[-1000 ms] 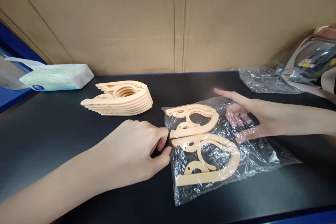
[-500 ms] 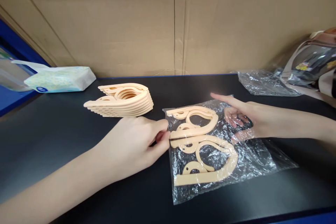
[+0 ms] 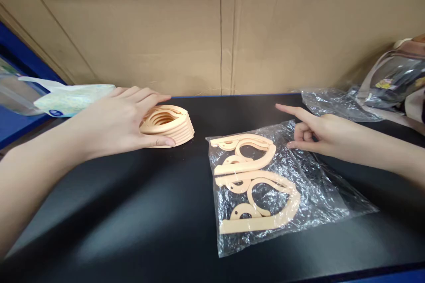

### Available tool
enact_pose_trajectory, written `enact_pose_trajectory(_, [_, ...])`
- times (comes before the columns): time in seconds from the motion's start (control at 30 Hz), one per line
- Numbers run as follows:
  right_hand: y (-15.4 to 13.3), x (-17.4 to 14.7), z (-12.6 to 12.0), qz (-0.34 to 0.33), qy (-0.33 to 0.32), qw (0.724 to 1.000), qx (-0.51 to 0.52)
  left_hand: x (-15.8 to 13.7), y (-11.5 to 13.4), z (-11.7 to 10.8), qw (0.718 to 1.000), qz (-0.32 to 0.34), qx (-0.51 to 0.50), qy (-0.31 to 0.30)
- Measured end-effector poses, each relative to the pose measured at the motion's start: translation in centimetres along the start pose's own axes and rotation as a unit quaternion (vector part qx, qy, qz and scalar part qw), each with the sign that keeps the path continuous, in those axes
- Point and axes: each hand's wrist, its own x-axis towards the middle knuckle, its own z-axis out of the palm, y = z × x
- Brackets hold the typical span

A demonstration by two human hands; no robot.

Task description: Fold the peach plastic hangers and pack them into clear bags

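A stack of folded peach-coloured folding hangers (image 3: 177, 130) lies left of centre. My left hand (image 3: 122, 119) reaches round its left end, thumb along the front side and fingers over the back, hiding that end. A clear plastic bag (image 3: 318, 194) lies flat to the right, with two folded hangers (image 3: 288, 208) side by side inside it. Over the bag's far right part is my right hand (image 3: 318, 135), holding nothing. Its index finger points out to the left, apart from the thumb, and the other fingers are curled.
A tissue pack (image 3: 73, 99) sits at the back left beside the blue frame (image 3: 20, 119). At the back right lie another crumpled clear bag (image 3: 335, 104) and a transparent bag with straps (image 3: 395, 79). A cardboard wall (image 3: 159, 31) closes off the back of the black table (image 3: 139, 230).
My left hand has let go of the bag's left edge and moved left onto the hanger stack. My right hand has drawn slightly up and right. The bag stays nearly in place.
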Motion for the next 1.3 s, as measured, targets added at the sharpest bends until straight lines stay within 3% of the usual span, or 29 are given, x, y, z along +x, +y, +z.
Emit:
enact_pose_trajectory(0.17, [0.2,0.1,-0.2,-0.002,0.037,0.998,-0.041,0.2,-0.4,0.3,0.998,-0.007,-0.022,-0.051])
enact_pose_trajectory(0.5, [-0.6,-0.1,-0.7,-0.017,0.107,0.988,-0.111,0.2,1.0,-0.6,0.999,-0.015,0.013,-0.031])
enact_pose_trajectory(0.6, [-1.1,-0.2,-0.9,-0.009,0.155,0.972,-0.174,0.2,1.7,-1.2,0.999,-0.032,0.008,-0.016])
enact_pose_trajectory(0.7, [-2.4,-0.5,-0.8,-0.010,0.243,0.938,-0.247,0.2,3.2,-1.6,0.998,-0.037,0.012,0.041])
enact_pose_trajectory(0.73, [-3.1,-0.7,-0.6,-0.020,0.271,0.934,-0.232,0.1,4.0,-1.7,0.997,-0.027,0.010,0.069])
enact_pose_trajectory(0.8, [-4.8,-1.0,-0.1,-0.044,0.277,0.954,-0.103,0.0,6.1,-1.6,0.992,0.009,-0.015,0.128])
enact_pose_trajectory(0.87, [-6.5,-1.4,0.6,-0.073,0.212,0.973,0.055,-0.3,8.7,-1.4,0.983,0.045,-0.057,0.171])
enact_pose_trajectory(0.93, [-7.9,-1.7,1.4,-0.092,0.117,0.974,0.169,-0.5,11.1,-1.3,0.970,0.077,-0.078,0.215])
enact_pose_trajectory(1.07, [-9.4,-1.9,2.5,-0.053,0.000,0.951,0.305,-0.8,13.7,-1.0,0.960,0.102,-0.076,0.251])
enact_pose_trajectory(1.3, [-8.0,-1.3,2.2,0.052,-0.006,0.880,0.471,-0.3,12.3,0.1,0.962,0.109,-0.085,0.234])
